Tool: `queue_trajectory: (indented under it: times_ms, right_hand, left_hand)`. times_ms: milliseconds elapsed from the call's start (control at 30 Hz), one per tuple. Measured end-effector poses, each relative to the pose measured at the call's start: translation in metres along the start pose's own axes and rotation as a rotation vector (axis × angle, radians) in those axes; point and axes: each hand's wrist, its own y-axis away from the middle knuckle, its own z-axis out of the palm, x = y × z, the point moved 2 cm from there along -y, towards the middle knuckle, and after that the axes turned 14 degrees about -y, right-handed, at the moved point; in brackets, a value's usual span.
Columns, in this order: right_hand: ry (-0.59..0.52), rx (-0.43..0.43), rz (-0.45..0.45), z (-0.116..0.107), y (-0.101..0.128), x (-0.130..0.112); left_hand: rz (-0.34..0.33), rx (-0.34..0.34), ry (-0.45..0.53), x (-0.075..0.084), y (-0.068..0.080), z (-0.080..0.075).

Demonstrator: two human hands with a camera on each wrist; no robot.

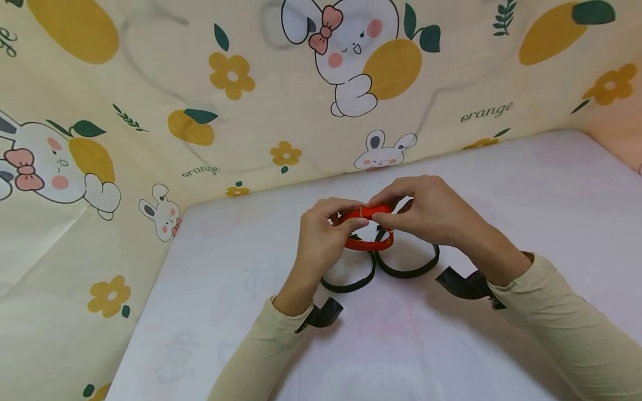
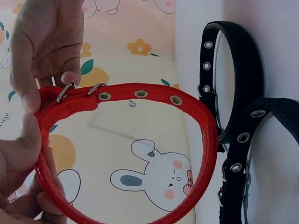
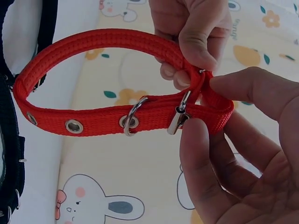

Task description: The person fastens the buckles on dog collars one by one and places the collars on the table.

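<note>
A red pet collar [image 1: 368,245], fastened into a loop, is held above the table by both hands. My left hand [image 1: 321,239] pinches its upper band between thumb and fingers. Close beside it, my right hand [image 1: 428,211] pinches the band near the buckle [image 3: 180,116]; thumb and forefinger press there. In the right wrist view a metal D-ring [image 3: 133,119] hangs on the band, and eyelets [image 3: 74,126] run along it. Two looped black collars, a left one [image 1: 351,288] and a right one [image 1: 408,274], are below and behind the red one.
The white table [image 1: 225,312] meets a cloth backdrop [image 1: 321,133] printed with rabbits, oranges and flowers at the back and left. Black mounts, one at the left wrist [image 1: 326,313] and one at the right wrist [image 1: 463,283], stick out from the sleeves.
</note>
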Motion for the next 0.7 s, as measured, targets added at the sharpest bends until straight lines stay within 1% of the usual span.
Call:
queue_trajectory:
  times_ms: [167, 233, 333, 400, 533, 633, 700]
  right_hand:
    - [0.019, 0.004, -0.04, 0.002, -0.002, 0.001]
    - [0.036, 0.007, -0.063, 0.002, -0.003, 0.002]
    - [0.051, 0.014, -0.075, 0.002, -0.004, 0.003]
    - [0.038, 0.017, -0.064, 0.002, -0.005, 0.004]
    - [0.007, 0.049, -0.05, 0.002, -0.005, 0.004]
    - [0.01, 0.094, -0.051, 0.001, -0.004, 0.004]
    - [0.014, 0.113, -0.047, 0.001, -0.004, 0.003]
  left_hand:
    - [0.007, 0.004, 0.005, -0.001, 0.0, -0.003]
    - [-0.003, -0.006, 0.031, -0.002, -0.001, -0.004]
    - [-0.047, -0.024, 0.115, -0.006, -0.005, -0.007]
    - [-0.082, -0.033, 0.187, -0.008, -0.007, -0.009]
    - [-0.142, -0.064, 0.287, -0.012, -0.01, -0.011]
    - [-0.174, -0.089, 0.341, -0.014, -0.011, -0.012]
    - [-0.186, -0.096, 0.359, -0.015, -0.011, -0.011]
